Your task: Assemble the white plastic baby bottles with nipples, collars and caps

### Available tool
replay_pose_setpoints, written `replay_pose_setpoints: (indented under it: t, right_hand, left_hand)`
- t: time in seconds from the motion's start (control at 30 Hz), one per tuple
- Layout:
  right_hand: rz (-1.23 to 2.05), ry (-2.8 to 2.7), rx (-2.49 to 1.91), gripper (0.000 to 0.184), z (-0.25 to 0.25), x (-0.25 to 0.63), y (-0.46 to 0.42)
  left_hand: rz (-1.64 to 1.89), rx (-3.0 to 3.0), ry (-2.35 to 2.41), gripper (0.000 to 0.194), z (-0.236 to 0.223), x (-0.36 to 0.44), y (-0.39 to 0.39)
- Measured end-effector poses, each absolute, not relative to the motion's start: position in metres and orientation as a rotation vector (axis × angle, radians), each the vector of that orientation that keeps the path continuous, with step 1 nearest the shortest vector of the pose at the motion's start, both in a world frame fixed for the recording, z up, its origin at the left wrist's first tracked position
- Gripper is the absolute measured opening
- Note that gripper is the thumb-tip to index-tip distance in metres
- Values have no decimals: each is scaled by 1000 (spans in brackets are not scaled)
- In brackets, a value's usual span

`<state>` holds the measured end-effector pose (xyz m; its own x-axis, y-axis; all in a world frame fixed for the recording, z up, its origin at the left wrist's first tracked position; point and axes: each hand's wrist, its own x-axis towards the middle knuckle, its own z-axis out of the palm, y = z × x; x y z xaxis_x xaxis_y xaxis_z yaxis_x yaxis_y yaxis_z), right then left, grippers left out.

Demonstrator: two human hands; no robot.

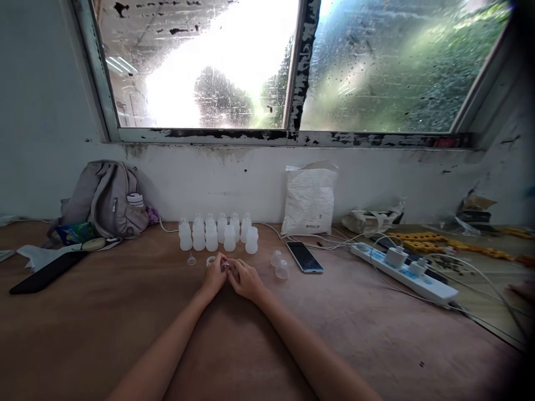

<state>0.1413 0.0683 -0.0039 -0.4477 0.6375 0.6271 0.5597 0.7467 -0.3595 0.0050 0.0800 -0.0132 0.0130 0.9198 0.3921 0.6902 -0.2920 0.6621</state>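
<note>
My left hand (pixel 215 275) and my right hand (pixel 247 280) meet in the middle of the table, fingers closed together around a small pale bottle part (pixel 226 267). Fingers cover most of it, so its exact kind cannot be made out. A white ring collar (pixel 209 260) lies against the left hand's far side. Left of that sits a clear bottle nipple (pixel 191 259). Beyond the hands stand several frosted white baby bottles (pixel 211 238) in two rows, some with clear tops. Two clear dome caps (pixel 282 270) rest to the right of my right hand.
A phone (pixel 305 257) lies right of the caps. Further right are a power strip (pixel 403 273) with plugs and loose cables. A white plastic bag (pixel 309 200) leans on the wall. At left are a grey backpack (pixel 102 197) and a black flat case (pixel 48 273).
</note>
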Motion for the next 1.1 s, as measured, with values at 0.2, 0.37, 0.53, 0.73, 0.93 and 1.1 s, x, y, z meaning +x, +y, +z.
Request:
replay_pose_setpoints:
  t: [0.2, 0.37, 0.53, 0.73, 0.93, 1.1]
  right_hand:
    - [213, -1977, -976, 19, -7, 132, 67]
    - [462, -1749, -1000, 16, -9, 126, 72]
    - [698, -1587, -949, 30, -19, 127, 85]
    - [709, -1601, -893, 44, -34, 131, 103]
    - [421, -1780, -911, 43, -29, 132, 97]
    - [344, -1831, -1000, 39, -28, 131, 96]
  left_hand:
    - [1161, 2065, 1604, 10, -14, 5, 78]
    - [1189, 2100, 1636, 14, -12, 6, 73]
    - [1298, 2057, 1570, 32, -18, 6, 79]
    - [1318, 2149, 1319, 44, -19, 7, 82]
    - [1374, 2109, 1433, 25, -15, 8, 82]
    - [1403, 2173, 1569, 20, -15, 6, 82]
